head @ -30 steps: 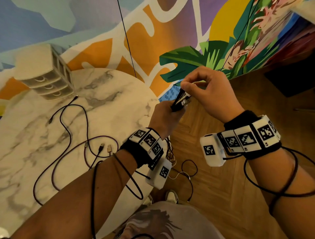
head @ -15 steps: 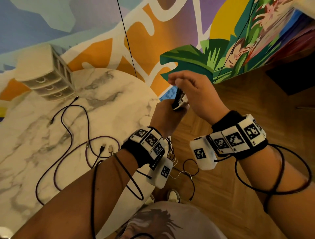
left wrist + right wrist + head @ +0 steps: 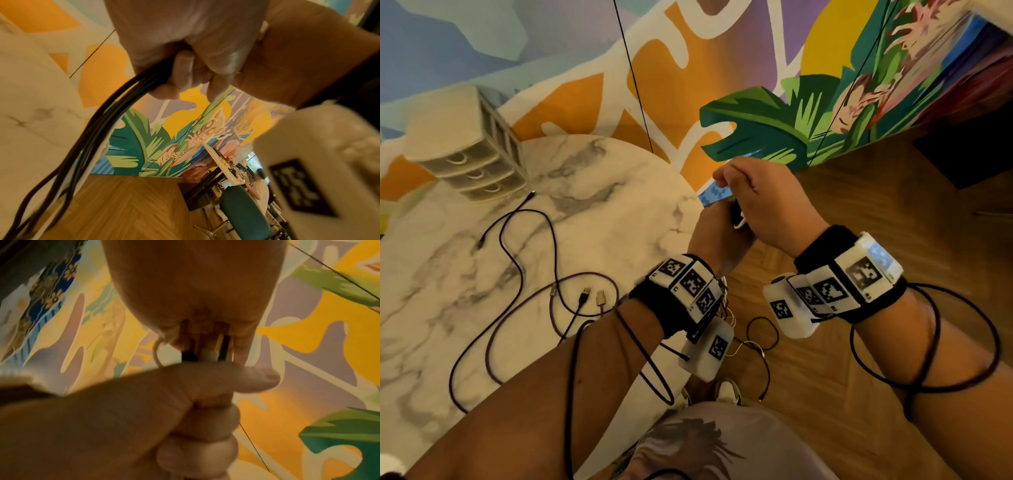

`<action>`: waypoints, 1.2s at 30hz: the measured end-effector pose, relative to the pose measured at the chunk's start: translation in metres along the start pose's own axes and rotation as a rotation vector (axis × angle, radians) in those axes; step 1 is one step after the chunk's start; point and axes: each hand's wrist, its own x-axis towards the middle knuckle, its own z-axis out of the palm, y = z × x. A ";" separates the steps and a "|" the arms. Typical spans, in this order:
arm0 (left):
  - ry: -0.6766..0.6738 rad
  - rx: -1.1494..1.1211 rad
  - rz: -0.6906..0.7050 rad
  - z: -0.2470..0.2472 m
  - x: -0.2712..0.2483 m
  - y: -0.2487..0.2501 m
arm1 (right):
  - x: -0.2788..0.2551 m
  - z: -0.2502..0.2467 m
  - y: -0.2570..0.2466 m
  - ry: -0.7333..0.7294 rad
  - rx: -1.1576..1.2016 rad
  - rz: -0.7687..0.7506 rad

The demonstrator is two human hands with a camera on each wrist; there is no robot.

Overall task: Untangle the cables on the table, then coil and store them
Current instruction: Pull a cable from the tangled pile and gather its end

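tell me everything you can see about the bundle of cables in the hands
The cable bundle is several black strands with at least one white one, smooth and rubbery looking. The left hand grips it in a fist, held off the marble table's edge; its loops hang below. The right hand pinches the top, where black and white plug ends poke out.

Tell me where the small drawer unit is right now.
In the head view the drawer unit stands at the far left edge of the marble table, against the painted wall, just beyond the end of the black cable lying on the tabletop.
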 end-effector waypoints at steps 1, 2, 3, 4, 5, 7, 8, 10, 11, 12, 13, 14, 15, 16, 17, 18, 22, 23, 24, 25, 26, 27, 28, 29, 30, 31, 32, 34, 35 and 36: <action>-0.008 0.005 0.006 0.001 0.001 0.000 | 0.000 -0.001 0.002 -0.008 -0.011 0.008; -0.015 -0.001 0.010 0.002 0.002 0.000 | 0.001 -0.004 0.005 -0.019 0.042 0.035; -0.019 -0.015 0.015 0.001 0.003 -0.001 | 0.002 -0.007 0.006 -0.024 0.163 0.072; -0.025 -0.028 0.023 0.000 0.004 -0.003 | 0.003 -0.011 0.007 -0.015 0.325 0.113; -0.033 -0.044 0.033 -0.002 0.005 -0.005 | 0.002 -0.015 0.008 0.021 0.493 0.143; -0.059 -0.094 0.026 -0.007 0.005 -0.010 | 0.004 -0.022 0.011 0.126 0.675 0.176; -0.076 -0.121 0.019 -0.009 0.004 -0.012 | 0.005 -0.025 0.012 0.153 0.674 0.183; -0.121 -0.146 0.016 -0.009 0.000 -0.012 | 0.009 -0.026 0.012 0.106 0.556 0.189; -0.139 -0.134 0.023 -0.009 -0.001 -0.011 | 0.011 -0.026 0.009 0.039 0.489 0.185; -0.144 -0.123 0.034 -0.008 -0.002 -0.009 | 0.012 -0.024 0.007 -0.027 0.431 0.170; -0.136 -0.125 0.042 -0.008 -0.003 -0.008 | 0.012 -0.022 0.004 -0.056 0.362 0.135; -0.117 -0.137 0.045 -0.008 -0.002 -0.008 | 0.011 -0.019 0.002 -0.028 0.285 0.088; -0.090 -0.153 0.032 -0.008 -0.001 -0.010 | 0.007 -0.017 0.001 0.055 0.215 0.048; -0.062 -0.160 0.003 -0.009 0.002 -0.013 | 0.001 -0.017 0.000 0.165 0.179 0.028; -0.034 -0.163 -0.035 -0.011 0.004 -0.016 | -0.004 -0.018 -0.001 0.246 0.175 0.025; -0.007 -0.174 -0.065 -0.012 0.007 -0.019 | -0.010 -0.018 0.000 0.261 0.181 0.026; 0.055 -0.156 -0.047 -0.011 0.013 -0.021 | -0.022 -0.006 -0.002 0.125 0.121 -0.013; 0.057 -0.144 -0.026 -0.009 0.014 -0.020 | -0.020 -0.005 -0.003 0.141 0.119 -0.023; 0.059 -0.127 -0.016 -0.007 0.014 -0.021 | -0.019 -0.005 -0.005 0.155 0.112 -0.041; 0.057 -0.103 0.003 -0.006 0.015 -0.021 | -0.018 -0.005 -0.006 0.162 0.094 -0.074; 0.055 -0.069 0.023 -0.006 0.016 -0.022 | -0.016 -0.005 -0.007 0.160 0.060 -0.117; 0.045 -0.033 0.034 -0.005 0.017 -0.024 | -0.015 -0.005 -0.007 0.153 0.017 -0.159; 0.034 0.007 0.028 -0.005 0.019 -0.025 | -0.015 -0.005 -0.007 0.141 -0.026 -0.193; 0.024 0.051 0.009 -0.005 0.020 -0.025 | -0.015 -0.004 -0.006 0.130 -0.061 -0.214; 0.031 0.102 -0.019 -0.006 0.022 -0.025 | -0.015 -0.003 -0.005 0.119 -0.087 -0.224; 0.045 0.124 -0.032 -0.007 0.023 -0.025 | -0.015 -0.002 -0.004 0.109 -0.110 -0.227; 0.050 0.149 -0.040 -0.008 0.023 -0.024 | -0.014 -0.002 -0.004 0.103 -0.135 -0.229; 0.038 0.208 -0.004 -0.007 0.023 -0.023 | -0.011 -0.001 -0.004 0.099 -0.172 -0.241; 0.049 0.219 0.017 -0.006 0.022 -0.023 | -0.009 -0.001 -0.004 0.091 -0.181 -0.244; 0.051 0.230 0.011 -0.005 0.022 -0.021 | -0.007 -0.002 -0.004 0.075 -0.192 -0.243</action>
